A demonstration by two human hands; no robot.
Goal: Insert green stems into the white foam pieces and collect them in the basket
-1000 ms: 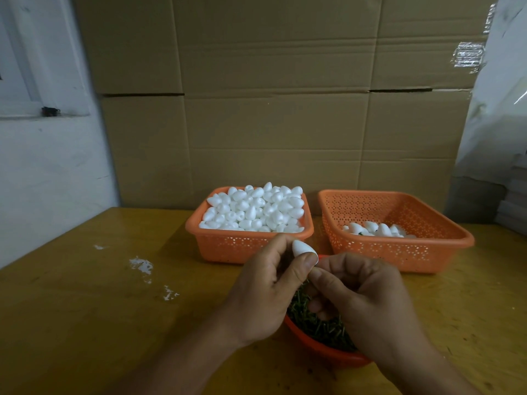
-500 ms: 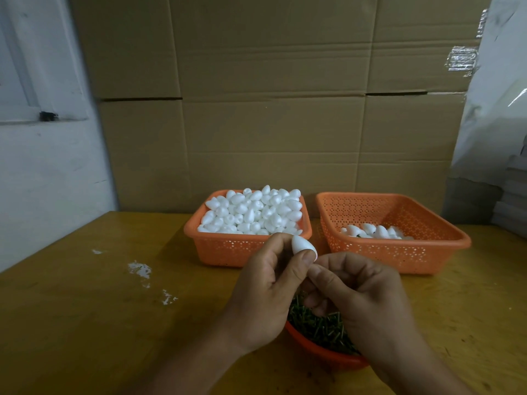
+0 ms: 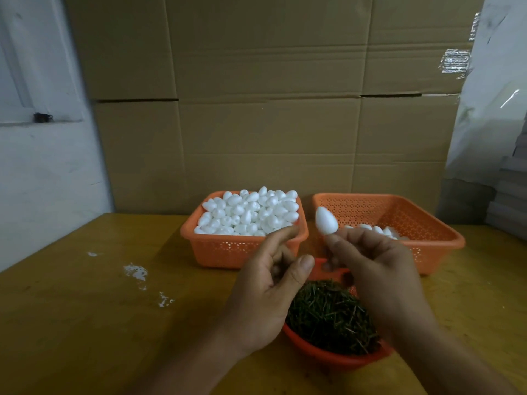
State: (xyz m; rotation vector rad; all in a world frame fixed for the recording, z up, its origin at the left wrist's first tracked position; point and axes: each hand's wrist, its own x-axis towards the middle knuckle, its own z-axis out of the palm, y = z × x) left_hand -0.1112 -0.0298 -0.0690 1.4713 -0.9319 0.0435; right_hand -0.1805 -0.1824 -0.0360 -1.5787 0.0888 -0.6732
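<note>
Above the red bowl of green stems, my right hand pinches one white foam piece upright at its fingertips, in front of the right basket. My left hand hangs beside it, fingers loosely curled, holding nothing. The left basket on the tabletop is heaped with foam.

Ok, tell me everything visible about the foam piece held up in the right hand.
The foam piece is a small white egg-shaped form, matte like styrofoam, intact. It stands nearly upright, narrow end up, tilted slightly left. The right hand pinches its lower end at the fingertips, so any stem is hidden. It appears in front of the right basket, above the bowl of green stems.
</note>
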